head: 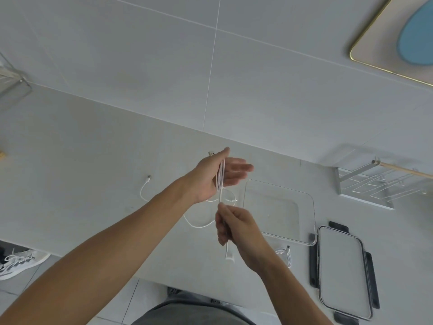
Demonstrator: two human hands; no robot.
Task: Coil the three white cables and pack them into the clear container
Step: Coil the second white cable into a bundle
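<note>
Left hand (210,177) fingers spread, cable (220,177) loops wound round palm. Right hand (236,228) at 6 o'clock of left, fingers pinching cable tail. Container (304,240) on surface (82,160) at 3 o'clock, lid (342,266) beside. Second cable (144,191) at 9 o'clock; third (284,253) at 5 o'clock.

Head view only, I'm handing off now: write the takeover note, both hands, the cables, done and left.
Left hand: open palm, cable loops wound around it.
Right hand: pinching the free end of the same cable, feeding the wrap.
Second cable lies loose on the counter under the hands; third cable sits bunched near the right wrist.
Clear container is open and looks empty; its lid lies beside it.
Done: first coil partly wound.
Left: finish it, coil the other two, pack all three.
</note>
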